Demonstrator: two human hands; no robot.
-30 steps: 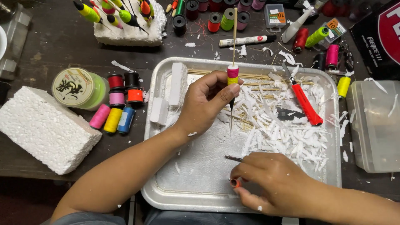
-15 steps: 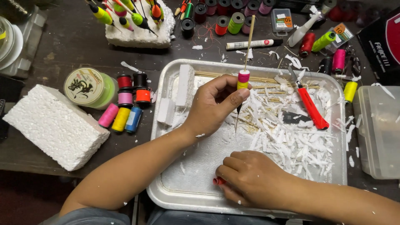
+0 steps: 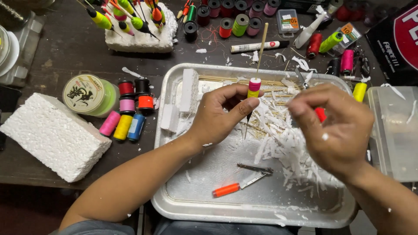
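Fishing float [image 3: 254,88], pink-over-yellow body on a thin stick, upright over the metal tray [image 3: 209,169], pinched between thumb and fingers of the left hand [image 3: 217,115]. Right hand [image 3: 337,128] is raised just right of the float, fingers curled together with fingertips bunched; cannot tell if anything is pinched in them. A red bit shows behind it.

Change from earlier: the right hand was low at the tray's near edge on the orange-handled knife [image 3: 241,185]; now it is up beside the float and the knife lies loose on the tray's near part, blade open. Float and left hand are about where they were.

Tray sits on a dark, worn table [image 3: 52,56]. White foam shavings [image 3: 287,139] pile on the tray right of the float; two small foam blocks [image 3: 187,93] stand at its left side.

Left of the tray: one big foam block [image 3: 52,137], one green line spool [image 3: 89,94], seven small thread spools [image 3: 128,111]. Beyond the tray: one foam base [image 3: 141,35] stuck with finished floats, a row of thread spools, one white marker [image 3: 257,46]. Right of the tray: one clear plastic box [image 3: 394,130].
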